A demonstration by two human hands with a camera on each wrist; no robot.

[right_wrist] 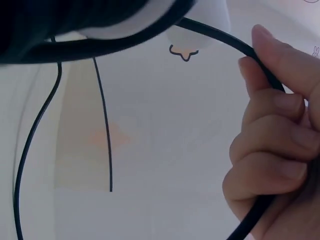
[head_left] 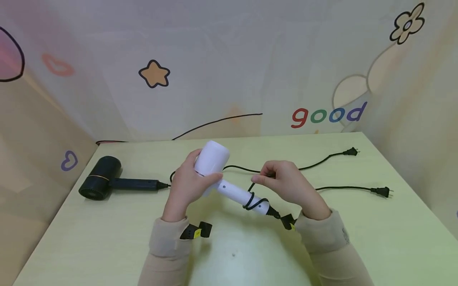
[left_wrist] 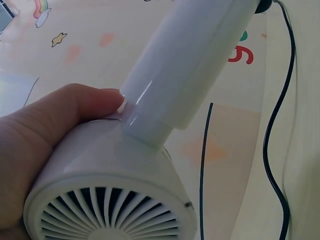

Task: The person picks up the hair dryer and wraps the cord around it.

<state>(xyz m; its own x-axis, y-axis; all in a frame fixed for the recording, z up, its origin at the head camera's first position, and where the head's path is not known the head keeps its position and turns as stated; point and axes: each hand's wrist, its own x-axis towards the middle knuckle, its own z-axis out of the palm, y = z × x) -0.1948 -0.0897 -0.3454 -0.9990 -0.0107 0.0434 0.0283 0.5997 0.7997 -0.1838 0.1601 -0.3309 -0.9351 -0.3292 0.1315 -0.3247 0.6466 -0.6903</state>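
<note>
Beige sleeves (head_left: 168, 244) extend over the near side of the tabletop (head_left: 89, 246). Ahead of them, over the tabletop's middle, a white hair dryer (head_left: 212, 157) is held aslant, its handle pointing toward the near right corner. The left hand (head_left: 189, 180) grips its barrel. A black cord (right_wrist: 220, 35) loops round the handle's end, and the right hand (head_left: 286, 182) pinches it between thumb and forefinger, other fingers curled. A black hair dryer (head_left: 105, 171) lies by the left edge. Two black plugs (head_left: 382, 192) lie toward the right edge; the right hand hides some cord, so I cannot tell which plug belongs to which dryer. Beyond the far edge hangs a pale backdrop (head_left: 214, 79) with "good" lettering (head_left: 337, 114).
</note>
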